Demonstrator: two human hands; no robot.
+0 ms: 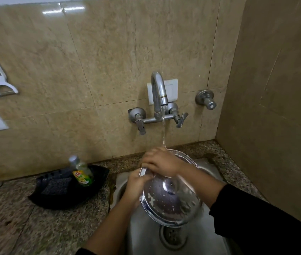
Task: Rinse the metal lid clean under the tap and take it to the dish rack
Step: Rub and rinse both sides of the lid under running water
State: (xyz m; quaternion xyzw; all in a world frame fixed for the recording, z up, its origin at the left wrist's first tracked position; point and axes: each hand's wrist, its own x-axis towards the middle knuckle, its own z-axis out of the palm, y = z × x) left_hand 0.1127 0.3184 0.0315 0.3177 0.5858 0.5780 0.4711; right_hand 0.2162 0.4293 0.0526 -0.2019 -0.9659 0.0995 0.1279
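Down nearest us, the sink (146, 234) shows its drain directly beneath the metal lid (168, 199), which is held tilted over the basin, its wet inner face turned toward the person and its far rim raised toward the stream. The left hand (136, 186) is clamped on the lid's left edge, fingers wrapped behind it. The right hand (159, 162) lies closed over the upper rim, right where the water lands, and looks to be rubbing there; it is the hand nearer the flow. White flecks on the lower part suggest the rinse is not finished, so the lid probably needs turning to bring that part under the water. Beyond, the tap (159, 96) runs a thin stream from the tiled wall. To the left on the speckled counter sits a black tray (54, 197) with a bottle of dish soap (82, 172). No dish rack is in view.
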